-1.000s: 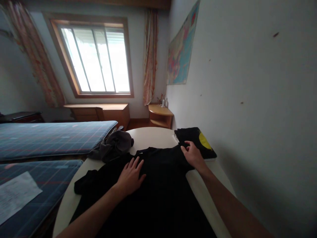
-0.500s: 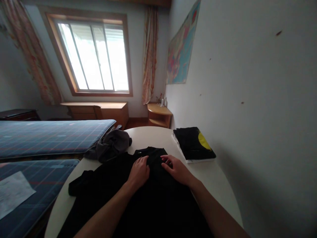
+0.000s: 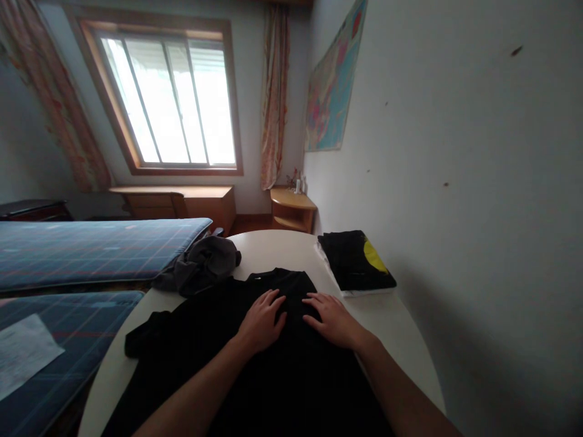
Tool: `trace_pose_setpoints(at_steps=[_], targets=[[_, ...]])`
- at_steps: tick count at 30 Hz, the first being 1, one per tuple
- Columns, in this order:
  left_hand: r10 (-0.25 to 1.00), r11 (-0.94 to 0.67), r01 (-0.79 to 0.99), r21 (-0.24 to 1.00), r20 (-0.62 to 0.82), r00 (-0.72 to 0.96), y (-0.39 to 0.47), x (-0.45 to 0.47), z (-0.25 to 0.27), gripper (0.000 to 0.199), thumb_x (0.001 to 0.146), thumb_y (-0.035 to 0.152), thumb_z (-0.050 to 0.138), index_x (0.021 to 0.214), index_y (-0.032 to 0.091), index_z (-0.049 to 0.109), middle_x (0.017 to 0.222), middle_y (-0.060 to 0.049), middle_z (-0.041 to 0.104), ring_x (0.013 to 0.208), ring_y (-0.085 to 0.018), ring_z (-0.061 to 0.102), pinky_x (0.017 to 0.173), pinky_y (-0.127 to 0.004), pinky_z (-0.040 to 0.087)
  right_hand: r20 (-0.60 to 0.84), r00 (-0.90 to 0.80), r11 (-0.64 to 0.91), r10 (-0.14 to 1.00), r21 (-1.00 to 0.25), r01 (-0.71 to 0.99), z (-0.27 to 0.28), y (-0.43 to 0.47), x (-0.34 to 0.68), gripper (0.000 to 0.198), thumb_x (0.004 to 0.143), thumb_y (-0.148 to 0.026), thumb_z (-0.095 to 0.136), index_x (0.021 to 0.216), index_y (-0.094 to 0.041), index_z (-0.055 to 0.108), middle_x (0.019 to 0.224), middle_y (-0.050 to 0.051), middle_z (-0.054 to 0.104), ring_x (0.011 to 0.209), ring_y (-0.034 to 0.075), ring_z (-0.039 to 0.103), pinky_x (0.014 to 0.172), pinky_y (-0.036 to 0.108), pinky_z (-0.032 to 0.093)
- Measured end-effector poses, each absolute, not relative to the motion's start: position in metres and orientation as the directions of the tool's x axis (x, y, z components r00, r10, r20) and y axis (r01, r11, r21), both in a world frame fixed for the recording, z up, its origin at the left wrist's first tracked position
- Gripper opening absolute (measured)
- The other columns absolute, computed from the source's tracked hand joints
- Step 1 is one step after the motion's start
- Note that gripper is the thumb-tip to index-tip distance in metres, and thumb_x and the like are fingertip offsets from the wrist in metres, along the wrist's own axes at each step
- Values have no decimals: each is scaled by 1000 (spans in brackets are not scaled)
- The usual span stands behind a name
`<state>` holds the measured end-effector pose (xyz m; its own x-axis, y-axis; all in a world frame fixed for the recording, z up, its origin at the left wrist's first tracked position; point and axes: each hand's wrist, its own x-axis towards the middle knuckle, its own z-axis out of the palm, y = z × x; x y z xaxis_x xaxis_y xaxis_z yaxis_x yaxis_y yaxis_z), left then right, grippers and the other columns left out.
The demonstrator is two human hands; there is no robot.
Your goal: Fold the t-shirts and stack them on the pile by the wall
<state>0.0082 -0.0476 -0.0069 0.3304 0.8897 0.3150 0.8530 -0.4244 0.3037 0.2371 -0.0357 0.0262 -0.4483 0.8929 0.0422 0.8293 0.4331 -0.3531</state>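
Observation:
A black T-shirt [image 3: 282,370] lies spread over the round white table [image 3: 268,240], its collar at the far side and one sleeve out to the left. My left hand [image 3: 263,320] rests on the upper part of the shirt with fingers stretched out. To the right of it, my right hand [image 3: 333,318] also lies on the cloth, fingers apart and palm down. Neither hand grips the fabric. The right sleeve cannot be made out beneath my right arm.
Folded clothes [image 3: 357,261], black with a yellow patch over white, lie at the table's right. A crumpled dark grey garment [image 3: 204,264] sits at the left edge. Plaid mattresses [image 3: 91,249] flank the table on the left; a wall [image 3: 478,243] stands on the right.
Both hands have come slightly nearer to me and flattened, with their fingers spreading out on the shirt. The collar's right side now reaches a little further right.

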Motion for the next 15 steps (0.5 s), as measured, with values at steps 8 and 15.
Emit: trace_pose_setpoints(at_steps=[8,15], targets=[[884,-465,828,312,219,414,-51,25,-1,48,93,33,51,140,21,52,154,-10,43,146,-29,33,121,-53,23,126,-247,271,961,-247,930,28,-31,237,41,94,-43,52,123,-18,66,123,13,65,119,28,55,103,38,38],[913,-361,888,284,302,274,-31,29,0,46,96,41,48,137,22,57,152,-11,45,143,-34,36,117,-52,29,129,-219,247,967,-267,932,23,-27,247,36,93,-39,54,118,-17,68,119,13,65,116,27,56,103,36,39]])
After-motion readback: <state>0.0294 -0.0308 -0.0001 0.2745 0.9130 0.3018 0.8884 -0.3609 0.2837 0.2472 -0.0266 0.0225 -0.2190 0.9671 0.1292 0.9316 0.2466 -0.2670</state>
